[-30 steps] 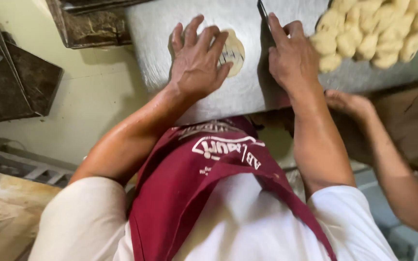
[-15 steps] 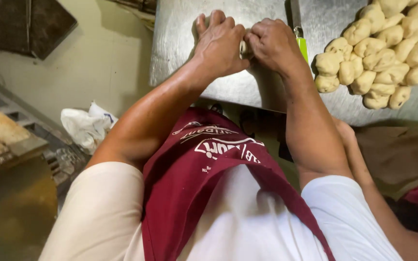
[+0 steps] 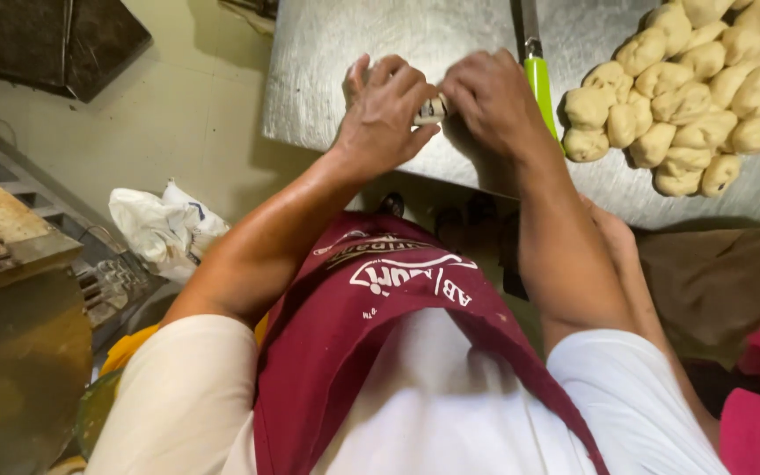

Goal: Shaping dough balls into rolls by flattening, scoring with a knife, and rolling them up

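My left hand [image 3: 386,110] and my right hand [image 3: 488,97] meet over a small piece of dough [image 3: 431,109] on the steel table [image 3: 336,62]. Both hands curl around the dough, and only a sliver of it shows between the fingers. A knife with a green handle [image 3: 538,81] lies just right of my right hand. A heap of several pale dough balls [image 3: 688,84] sits at the table's right end. I wear a maroon apron over a white shirt.
Another person's forearm and hand [image 3: 613,233] reach in under the table's near edge at the right. A white plastic bag [image 3: 162,224] lies on the pale floor at the left, beside a rusty metal rack [image 3: 10,237]. Dark trays [image 3: 46,40] stand at the top left.
A second ago my left hand pressed flat on a dough disc with fingers spread. Both hands have since closed together around the dough, now folded small between them. The view shifted left.
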